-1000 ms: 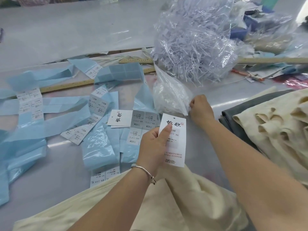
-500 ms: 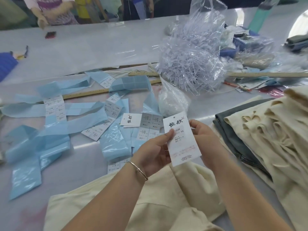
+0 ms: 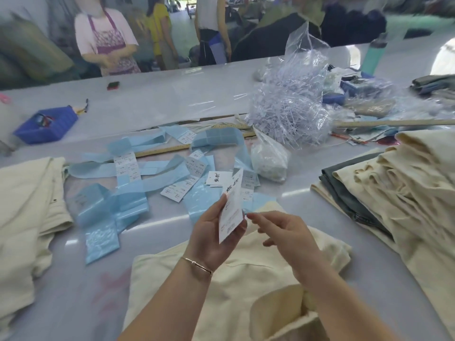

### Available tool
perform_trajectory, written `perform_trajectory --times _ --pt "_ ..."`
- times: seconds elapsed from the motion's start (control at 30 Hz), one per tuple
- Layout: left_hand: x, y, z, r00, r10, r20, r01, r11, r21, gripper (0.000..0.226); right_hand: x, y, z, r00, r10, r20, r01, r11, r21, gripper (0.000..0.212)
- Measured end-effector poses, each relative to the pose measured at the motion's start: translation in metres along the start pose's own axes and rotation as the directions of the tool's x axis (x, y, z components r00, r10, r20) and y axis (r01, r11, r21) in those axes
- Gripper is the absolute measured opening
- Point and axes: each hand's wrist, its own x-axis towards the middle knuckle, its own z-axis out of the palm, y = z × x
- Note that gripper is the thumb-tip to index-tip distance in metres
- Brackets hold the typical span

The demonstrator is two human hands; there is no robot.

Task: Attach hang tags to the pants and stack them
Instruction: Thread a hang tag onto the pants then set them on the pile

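My left hand [image 3: 211, 235] holds a white hang tag [image 3: 231, 207] upright between thumb and fingers, above a cream pair of pants [image 3: 236, 279] lying in front of me. My right hand [image 3: 283, 232] hovers just right of the tag, forefinger and thumb drawn together near its edge; whether they pinch a fastener I cannot tell. A second white hang tag [image 3: 219, 178] lies on the table behind. A stack of cream and grey pants [image 3: 394, 193] sits on the right. Another cream pair [image 3: 24, 205] lies at the left.
Blue sticker strips [image 3: 123, 193] litter the table's middle. A clear bag of plastic fasteners [image 3: 290, 112] and a smaller bag [image 3: 269, 158] stand behind. A wooden ruler [image 3: 167, 150], a blue tray [image 3: 46, 124] and a green bottle [image 3: 374, 54] lie farther back. People stand beyond the table.
My right hand has come back from the small bag to the tag's right edge. The left hand turned the tag edge-on. The camera tilted up, showing more of the room.
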Motion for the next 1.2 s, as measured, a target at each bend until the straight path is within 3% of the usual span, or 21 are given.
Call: perform_trajectory --times 0.13,0.33,0.47,0.63,0.73,0.8,0.9,0.97,1.03,1.1,1.13,1.2 --pt "-0.029 -0.004 -0.002 0.998 0.03 0.064 -0.041 0.982 0.187 0.036 -0.011 -0.006 0.022 0.983 0.172 -0.07 -0.156 0.968 0.195 0.022" --pt "-0.064 -0.004 -0.013 0.994 0.084 0.067 -0.101 0.941 0.323 0.034 -0.025 -0.006 0.051 0.929 0.343 0.136 -0.363 0.784 0.504 0.013" --pt "-0.08 -0.006 -0.024 0.982 0.185 0.024 -0.177 0.881 0.44 0.039 -0.028 -0.013 0.058 0.914 0.349 0.209 -0.397 0.652 0.646 0.031" --pt "-0.101 -0.004 -0.03 0.967 0.254 -0.007 -0.21 0.817 0.537 0.026 -0.035 -0.018 0.054 0.955 0.268 0.127 -0.271 0.613 0.742 0.031" --pt "-0.11 0.001 -0.028 0.942 0.335 -0.029 -0.24 0.73 0.64 0.023 -0.044 -0.02 0.051 0.989 0.145 0.01 -0.116 0.75 0.652 0.005" --pt "-0.114 0.005 -0.026 0.9 0.434 -0.036 -0.274 0.629 0.727 0.021 -0.049 -0.024 0.044 0.997 -0.002 -0.074 0.04 0.858 0.512 0.014" --pt "-0.117 0.011 -0.024 0.842 0.539 -0.041 -0.323 0.563 0.761 0.02 -0.055 -0.034 0.033 0.989 -0.139 -0.054 0.148 0.884 0.444 0.011" --pt "-0.117 0.012 -0.022 0.849 0.521 -0.09 -0.304 0.621 0.723 0.019 -0.057 -0.043 0.031 0.987 -0.161 0.014 0.136 0.874 0.466 0.013" --pt "-0.116 0.008 -0.019 0.891 0.408 -0.198 -0.228 0.78 0.582 0.013 -0.058 -0.049 0.031 0.982 -0.164 0.09 0.096 0.857 0.507 0.013" --pt "-0.114 0.002 -0.018 0.941 0.176 -0.289 -0.105 0.964 0.243 0.019 -0.059 -0.053 0.033 0.978 -0.167 0.123 0.082 0.856 0.511 0.013" --pt "-0.114 -0.002 -0.019 0.958 0.068 -0.279 -0.052 0.997 0.063 0.025 -0.06 -0.054 0.033 0.978 -0.172 0.12 0.089 0.858 0.506 0.015" --pt "-0.115 -0.007 -0.026 0.973 -0.016 -0.232 -0.019 0.989 -0.146 0.03 -0.06 -0.055 0.033 0.978 -0.186 0.099 0.111 0.854 0.509 0.019"
